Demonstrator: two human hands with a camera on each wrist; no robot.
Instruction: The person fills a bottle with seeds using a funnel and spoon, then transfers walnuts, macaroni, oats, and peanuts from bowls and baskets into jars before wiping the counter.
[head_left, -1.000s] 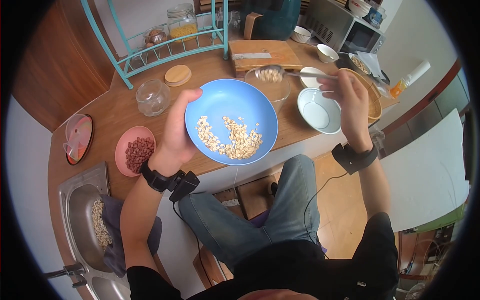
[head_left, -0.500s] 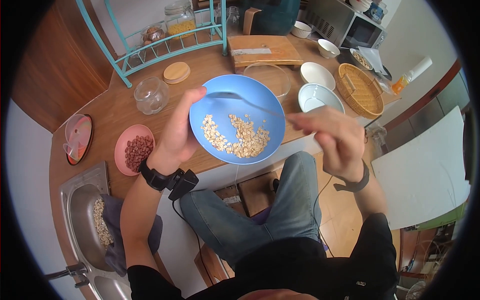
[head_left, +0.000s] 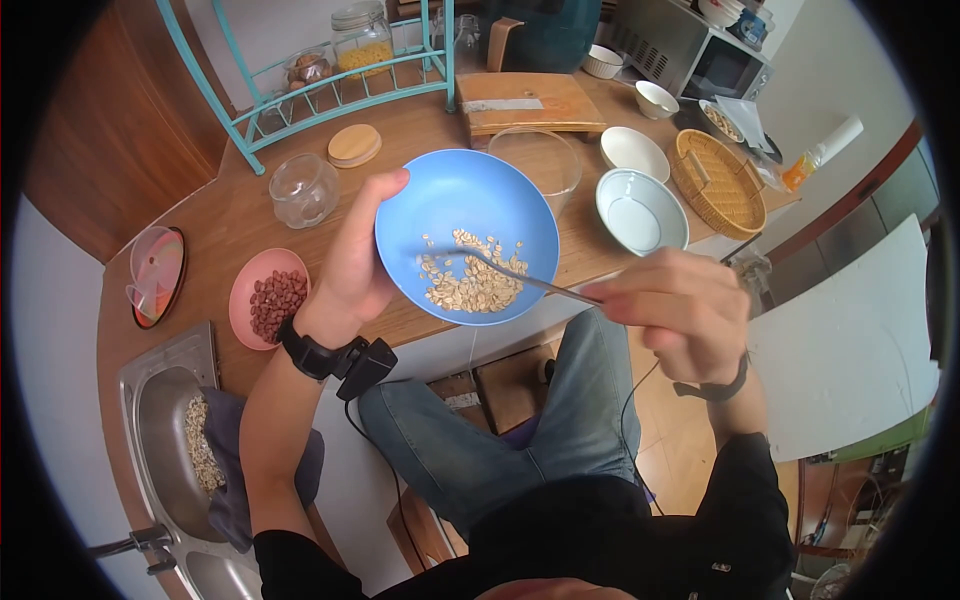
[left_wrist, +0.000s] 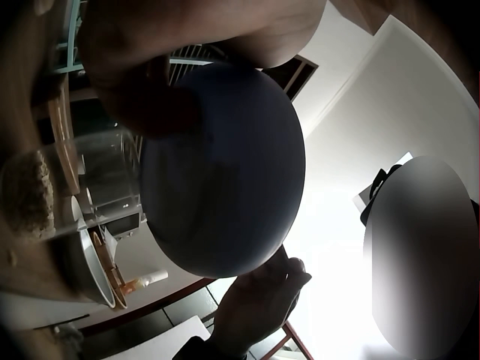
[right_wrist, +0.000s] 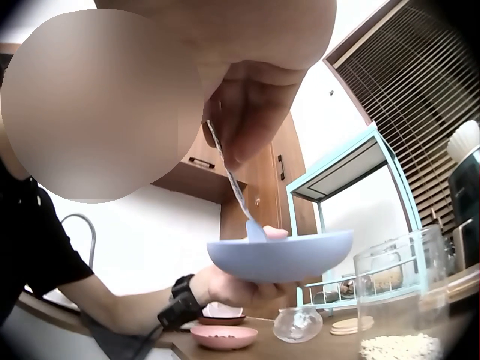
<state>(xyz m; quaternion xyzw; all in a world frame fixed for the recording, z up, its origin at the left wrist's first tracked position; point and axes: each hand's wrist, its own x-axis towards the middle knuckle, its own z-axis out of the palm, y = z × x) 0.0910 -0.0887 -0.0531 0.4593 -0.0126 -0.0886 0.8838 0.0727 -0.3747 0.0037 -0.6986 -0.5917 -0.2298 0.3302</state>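
A blue plate (head_left: 465, 195) with rolled oats (head_left: 475, 285) on its near half is held up by my left hand (head_left: 350, 255), thumb over the rim and fingers beneath. My right hand (head_left: 685, 305) pinches the handle of a metal spoon (head_left: 520, 278), whose head is among the oats at their left side. In the right wrist view the spoon (right_wrist: 234, 184) slopes down into the plate (right_wrist: 281, 255). Behind the plate stands a clear glass container (head_left: 540, 160); oats (right_wrist: 401, 348) lie in its bottom in the right wrist view.
Left of the plate are a glass jar (head_left: 304, 190), a wooden lid (head_left: 354, 146) and a pink bowl (head_left: 270, 300) of brown pieces. To the right stand a pale bowl (head_left: 642, 212), a white bowl (head_left: 635, 152) and a wicker basket (head_left: 720, 185). A sink (head_left: 170, 450) is at the lower left.
From above the glass container, my right hand has brought the spoon back over the plate and down into the oats. The left patch of oats is pushed rightward. My left hand still holds the plate.
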